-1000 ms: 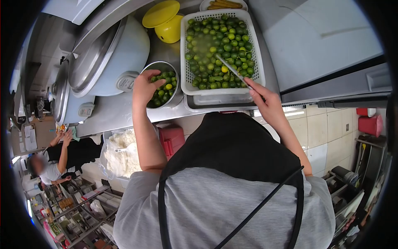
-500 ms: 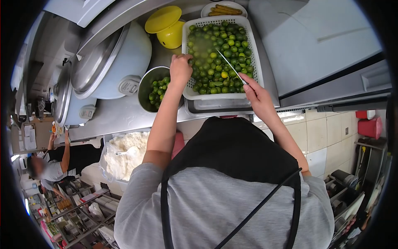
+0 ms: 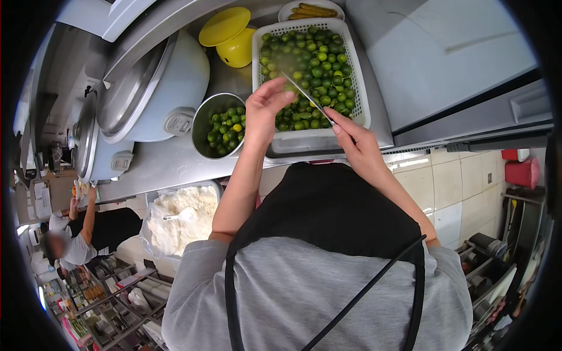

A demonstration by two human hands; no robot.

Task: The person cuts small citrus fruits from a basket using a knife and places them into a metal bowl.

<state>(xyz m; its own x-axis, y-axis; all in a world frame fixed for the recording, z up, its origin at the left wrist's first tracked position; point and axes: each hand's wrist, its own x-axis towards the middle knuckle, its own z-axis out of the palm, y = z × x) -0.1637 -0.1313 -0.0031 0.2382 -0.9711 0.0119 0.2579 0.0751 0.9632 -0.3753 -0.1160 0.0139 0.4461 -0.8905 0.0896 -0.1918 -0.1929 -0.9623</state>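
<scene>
My right hand is closed round the handle of a small knife, its blade slanting up and left over the limes. Beside the blade, the thumb and fingers of my left hand are bent together round what looks like a small green lime, mostly hidden. Beneath both hands is a white perforated basket heaped with small green limes, a few yellowish. Left of my left wrist stands a round metal pot with more limes in it.
Large rice cookers line the counter's left side. A yellow lidded container and a plate of brown sticks stand behind. Below the counter is a tub of white grains with a scoop. Another person stands far left.
My left hand has moved right, from the basket's left edge to the knife blade. The knife and my right hand have shifted slightly left and down. The metal pot is less covered by my forearm.
</scene>
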